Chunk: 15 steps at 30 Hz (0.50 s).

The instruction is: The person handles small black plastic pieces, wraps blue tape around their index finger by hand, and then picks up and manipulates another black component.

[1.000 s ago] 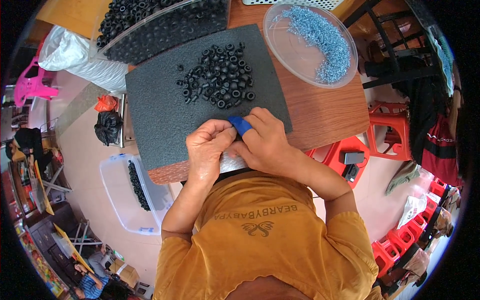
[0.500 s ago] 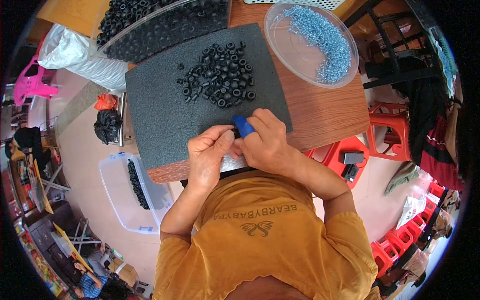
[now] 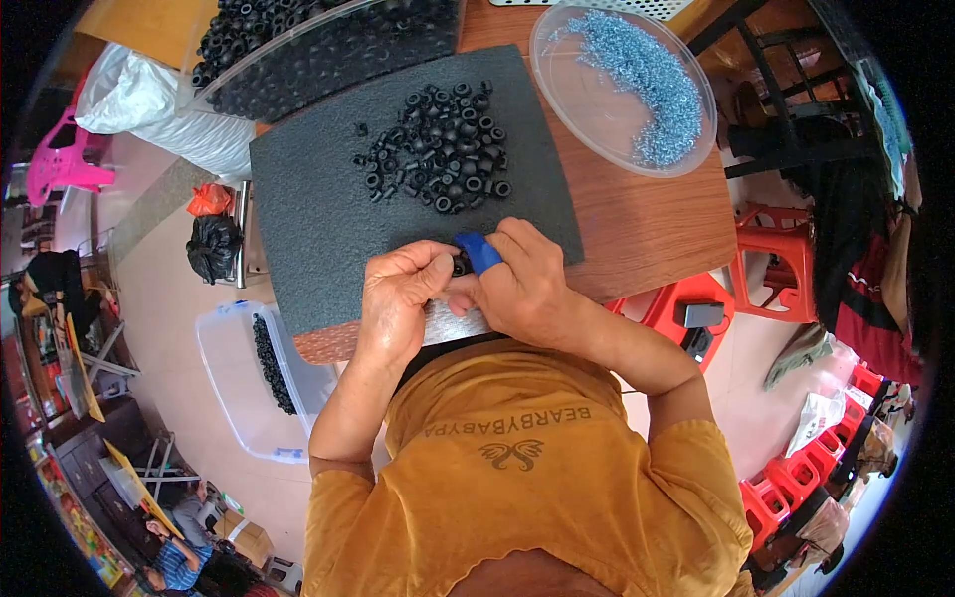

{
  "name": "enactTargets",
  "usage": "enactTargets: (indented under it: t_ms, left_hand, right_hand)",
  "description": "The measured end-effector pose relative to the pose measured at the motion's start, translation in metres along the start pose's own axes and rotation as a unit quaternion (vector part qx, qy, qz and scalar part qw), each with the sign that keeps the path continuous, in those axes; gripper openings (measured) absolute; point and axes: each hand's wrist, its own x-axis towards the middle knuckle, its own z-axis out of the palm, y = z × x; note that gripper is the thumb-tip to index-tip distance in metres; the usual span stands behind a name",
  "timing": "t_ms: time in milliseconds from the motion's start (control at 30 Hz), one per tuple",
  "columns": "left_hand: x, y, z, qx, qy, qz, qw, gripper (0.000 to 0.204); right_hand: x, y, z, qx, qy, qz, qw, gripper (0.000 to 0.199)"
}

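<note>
My left hand [image 3: 398, 298] and my right hand [image 3: 524, 279] meet over the near edge of the dark grey mat [image 3: 318, 219]. Between their fingertips is a small black ring-shaped part [image 3: 461, 265], partly hidden by the fingers. The left thumb and forefinger pinch it from one side, while the right fingers close on it from the other. A blue finger cover [image 3: 479, 252] wraps one right finger. Beyond my hands, a loose pile of similar black parts [image 3: 438, 149] lies on the mat.
A clear bin [image 3: 338, 70] full of black parts stands at the far left of the wooden table [image 3: 647, 224]. At the far right, a round clear tray [image 3: 597, 124] holds small shiny blue pieces. Below on the left is an open plastic box [image 3: 224, 398]; red stools [image 3: 776, 264] stand right.
My left hand has shifted slightly left, a little away from the right. More of the black ring-shaped part shows between the fingertips now.
</note>
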Motion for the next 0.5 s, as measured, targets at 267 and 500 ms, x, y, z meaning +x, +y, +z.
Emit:
enactTargets:
  t_ms: [267, 500]
  left_hand:
    - [-0.004, -0.016, 0.003, 0.052, 0.032, 0.080, 0.995, 0.015]
    - [-0.007, -0.023, 0.010, 0.126, 0.085, 0.128, 0.980, 0.013]
  right_hand:
    - [-0.001, -0.002, 0.000, -0.009, -0.019, 0.007, 1.000, 0.030]
    - [-0.003, 0.004, 0.007, -0.025, -0.027, -0.063, 0.997, 0.020]
